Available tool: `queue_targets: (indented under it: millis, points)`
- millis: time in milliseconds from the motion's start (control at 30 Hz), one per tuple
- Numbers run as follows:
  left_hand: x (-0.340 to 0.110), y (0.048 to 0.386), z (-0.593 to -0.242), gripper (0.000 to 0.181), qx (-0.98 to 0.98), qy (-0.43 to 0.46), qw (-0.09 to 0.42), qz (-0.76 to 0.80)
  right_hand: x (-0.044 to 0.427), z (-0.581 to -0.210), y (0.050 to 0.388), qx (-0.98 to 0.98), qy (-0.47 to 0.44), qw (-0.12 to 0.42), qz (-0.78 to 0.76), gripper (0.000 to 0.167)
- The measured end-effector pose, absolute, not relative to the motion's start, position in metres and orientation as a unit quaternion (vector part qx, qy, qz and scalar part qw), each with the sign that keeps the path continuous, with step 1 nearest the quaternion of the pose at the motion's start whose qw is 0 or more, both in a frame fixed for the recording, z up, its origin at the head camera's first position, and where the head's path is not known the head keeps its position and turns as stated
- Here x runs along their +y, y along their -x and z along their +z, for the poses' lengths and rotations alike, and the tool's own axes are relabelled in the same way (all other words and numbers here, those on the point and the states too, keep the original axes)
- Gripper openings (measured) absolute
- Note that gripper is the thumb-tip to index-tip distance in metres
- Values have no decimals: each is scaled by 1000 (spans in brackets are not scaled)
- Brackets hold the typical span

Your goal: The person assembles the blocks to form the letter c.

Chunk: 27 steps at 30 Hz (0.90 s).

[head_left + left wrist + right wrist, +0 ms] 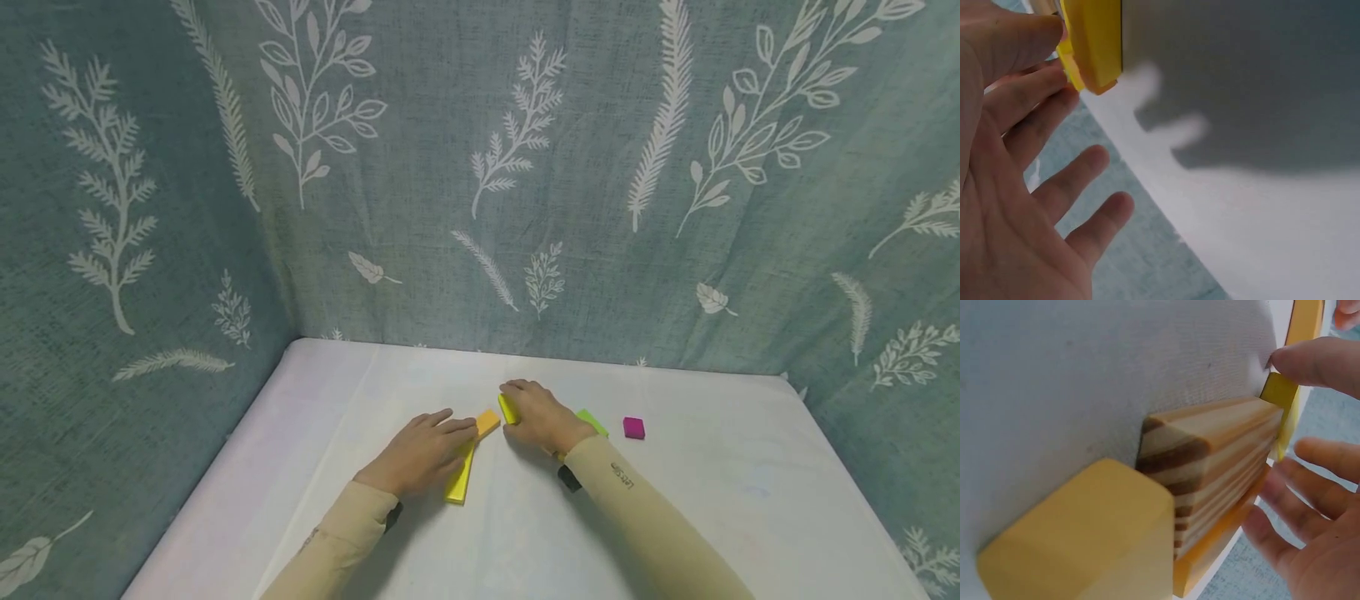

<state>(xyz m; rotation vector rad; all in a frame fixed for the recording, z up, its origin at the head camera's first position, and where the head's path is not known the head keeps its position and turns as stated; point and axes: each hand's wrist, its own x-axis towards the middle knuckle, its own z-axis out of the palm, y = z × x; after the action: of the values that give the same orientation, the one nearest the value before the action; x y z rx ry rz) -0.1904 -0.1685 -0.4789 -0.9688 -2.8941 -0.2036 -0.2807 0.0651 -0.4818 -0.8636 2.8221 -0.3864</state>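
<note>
In the head view my left hand (422, 452) is at the far end of a long yellow block (458, 485), where an orange block (488, 423) adjoins it. The left wrist view has the thumb and index finger pinching at the yellow block (1100, 40), the other fingers spread. To the right, my right hand (546, 418) holds a smaller yellow block (507, 409). Seen from the right wrist, its thumb and fingers lie on either side of that yellow block (1280, 394). Its lower part is partly hidden by a striped wooden block (1210, 450).
Behind the right wrist lies a green block (592, 422), with a magenta block (633, 428) farther right. A pale yellow block (1085, 531) and an orange strip (1210, 553) flank the striped one. Patterned curtains (420, 167) border the white table (750, 475).
</note>
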Motion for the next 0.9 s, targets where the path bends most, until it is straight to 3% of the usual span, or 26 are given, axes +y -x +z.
queue_targets:
  millis: [200,600,900]
  points:
    - [-164,196,-479,43,-947,316,14,-65,63,-481,281,946,287,81,-126,63]
    - [-160,198,-474,42,-948,314,10,-44,65,-483,285,947,284,65,-135,61]
    - [-158,199,-474,42,-956,290,-8,-47,73,-478,275,927,291,-10,-235,63]
